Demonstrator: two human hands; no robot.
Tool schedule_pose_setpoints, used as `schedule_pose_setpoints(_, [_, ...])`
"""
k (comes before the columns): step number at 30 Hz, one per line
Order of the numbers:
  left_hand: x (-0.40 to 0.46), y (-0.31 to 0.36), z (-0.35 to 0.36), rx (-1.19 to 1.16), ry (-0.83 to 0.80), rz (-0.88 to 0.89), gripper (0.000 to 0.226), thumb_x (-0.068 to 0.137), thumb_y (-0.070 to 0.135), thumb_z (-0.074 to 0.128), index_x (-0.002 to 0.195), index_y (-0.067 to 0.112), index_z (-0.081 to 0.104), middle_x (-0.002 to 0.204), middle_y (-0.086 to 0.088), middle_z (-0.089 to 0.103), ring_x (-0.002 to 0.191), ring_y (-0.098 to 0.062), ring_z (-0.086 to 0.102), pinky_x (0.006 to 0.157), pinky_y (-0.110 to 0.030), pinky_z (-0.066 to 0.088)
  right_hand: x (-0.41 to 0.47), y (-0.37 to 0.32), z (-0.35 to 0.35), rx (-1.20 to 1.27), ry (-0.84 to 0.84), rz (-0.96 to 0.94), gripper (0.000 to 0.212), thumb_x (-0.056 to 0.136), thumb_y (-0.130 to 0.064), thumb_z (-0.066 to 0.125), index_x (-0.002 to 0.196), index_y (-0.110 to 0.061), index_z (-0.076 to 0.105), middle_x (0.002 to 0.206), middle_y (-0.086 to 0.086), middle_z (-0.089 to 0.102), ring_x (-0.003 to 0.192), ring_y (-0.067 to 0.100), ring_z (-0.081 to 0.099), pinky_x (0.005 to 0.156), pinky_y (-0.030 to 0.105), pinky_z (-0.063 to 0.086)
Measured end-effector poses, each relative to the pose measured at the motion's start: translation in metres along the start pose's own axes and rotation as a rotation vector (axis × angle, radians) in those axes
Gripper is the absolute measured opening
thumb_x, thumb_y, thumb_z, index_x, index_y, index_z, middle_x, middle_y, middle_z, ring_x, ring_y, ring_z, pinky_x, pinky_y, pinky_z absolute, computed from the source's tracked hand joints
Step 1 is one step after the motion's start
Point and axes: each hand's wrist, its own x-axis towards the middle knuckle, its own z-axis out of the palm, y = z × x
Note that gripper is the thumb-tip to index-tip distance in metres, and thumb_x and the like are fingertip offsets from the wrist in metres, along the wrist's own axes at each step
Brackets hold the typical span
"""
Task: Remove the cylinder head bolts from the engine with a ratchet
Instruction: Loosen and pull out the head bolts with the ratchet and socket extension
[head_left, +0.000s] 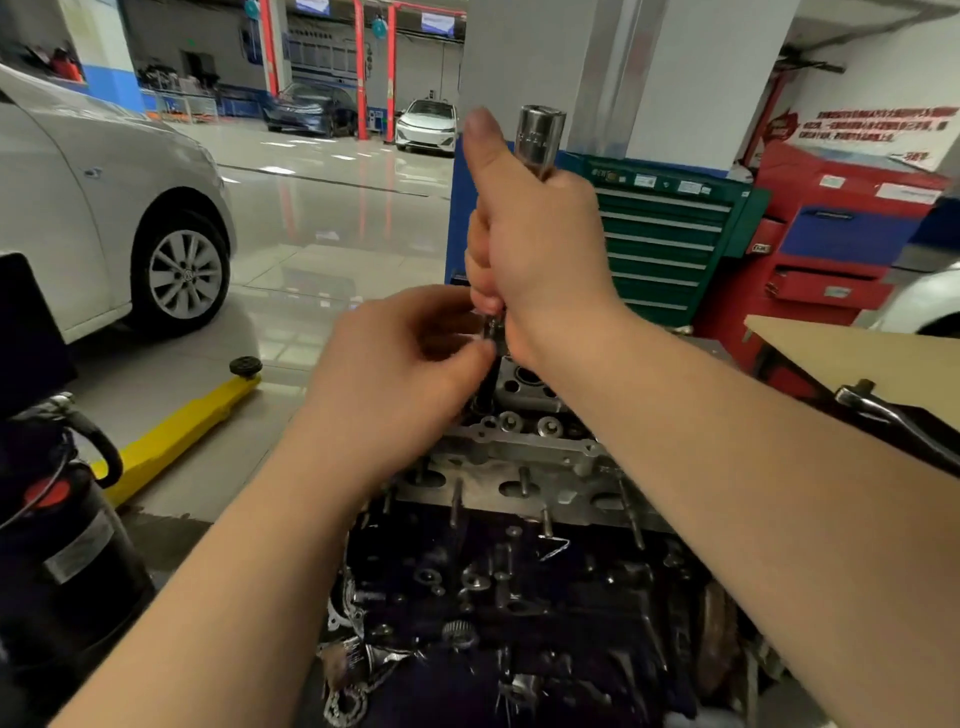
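the grey cast-metal engine sits low centre, heavy and rigid. above it the right hand fists a slick chrome socket tool; best gripped mid-shaft. the left hand pinches its dark lower end.

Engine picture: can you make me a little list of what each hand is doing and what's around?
right hand: grips a long tool upright, thumb up
tool top: shiny socket sticks out above the fist
left hand: pinches the tool's dark lower end
below: engine with studs and holes
left side: yellow jack, white car
behind: green tool chest, red tool chest
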Motion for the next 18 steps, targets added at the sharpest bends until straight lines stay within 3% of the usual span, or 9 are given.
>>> schedule_pose_setpoints(3, [0.007,0.009,0.012,0.022,-0.014,-0.023,0.021,0.087,0.018,0.076,0.105,0.028,0.073,0.087,0.018,0.076,0.083,0.013,0.069,0.07,-0.004,0.05,0.001,0.0,0.012,-0.049,0.217,-0.026,0.066,0.095,-0.055,0.065,0.041,-0.021,0.05,0.044,-0.005,0.036,0.051,0.022,0.036,0.056,0.039,0.034])
schedule_pose_setpoints(5, [0.009,0.011,0.017,0.068,0.027,-0.005,0.017,0.087,0.017,0.075,0.102,0.025,0.071,0.084,0.017,0.073,0.082,0.009,0.067,0.066,-0.004,0.047,0.001,0.0,0.013,-0.079,0.226,-0.03,0.064,0.095,-0.054,0.066,0.039,-0.025,0.054,0.042,-0.007,0.039,0.052,0.02,0.039,0.057,0.039,0.037])
schedule_pose_setpoints(8, [0.011,0.008,0.023,0.033,0.047,-0.024,0.022,0.087,0.02,0.08,0.105,0.028,0.07,0.086,0.015,0.073,0.084,0.003,0.067,0.071,-0.009,0.051,0.004,-0.003,-0.001,-0.109,0.06,-0.05,0.038,0.09,-0.046,0.076,0.065,-0.023,0.059,0.059,0.0,0.052,0.058,0.02,0.05,0.053,0.035,0.044])
schedule_pose_setpoints(11, [0.014,0.005,0.022,-0.022,-0.006,-0.066,0.039,0.084,0.022,0.087,0.116,0.033,0.069,0.091,0.019,0.072,0.084,0.012,0.067,0.077,-0.005,0.051,0.013,-0.023,-0.021,-0.003,-0.163,-0.16,0.021,0.093,-0.03,0.076,0.085,-0.014,0.065,0.069,0.007,0.06,0.063,0.021,0.057,0.057,0.034,0.052])
schedule_pose_setpoints(13, [0.02,0.005,0.016,-0.037,-0.081,-0.096,0.043,0.083,0.021,0.088,0.123,0.022,0.073,0.099,0.009,0.077,0.09,0.002,0.072,0.089,-0.019,0.057,0.019,-0.039,-0.028,0.116,-0.402,-0.109,0.032,0.101,-0.032,0.063,0.076,-0.011,0.062,0.063,0.008,0.056,0.057,0.024,0.052,0.058,0.035,0.051])
schedule_pose_setpoints(15, [0.026,0.009,0.009,-0.074,-0.164,-0.112,0.037,0.083,0.013,0.087,0.118,0.016,0.075,0.097,0.001,0.08,0.091,-0.016,0.077,0.092,-0.037,0.061,0.023,-0.049,-0.029,0.158,-0.593,0.047,0.051,0.106,-0.036,0.049,0.06,-0.014,0.05,0.049,0.003,0.044,0.044,0.022,0.04,0.051,0.03,0.041])
schedule_pose_setpoints(18, [0.035,0.019,0.009,-0.05,-0.268,-0.092,0.02,0.085,0.002,0.08,0.101,0.012,0.073,0.092,-0.005,0.079,0.093,-0.028,0.075,0.094,-0.052,0.058,0.027,-0.051,-0.023,0.121,-0.573,0.164,0.057,0.108,-0.033,0.045,0.055,-0.02,0.032,0.042,-0.003,0.023,0.036,0.016,0.017,0.043,0.023,0.022])
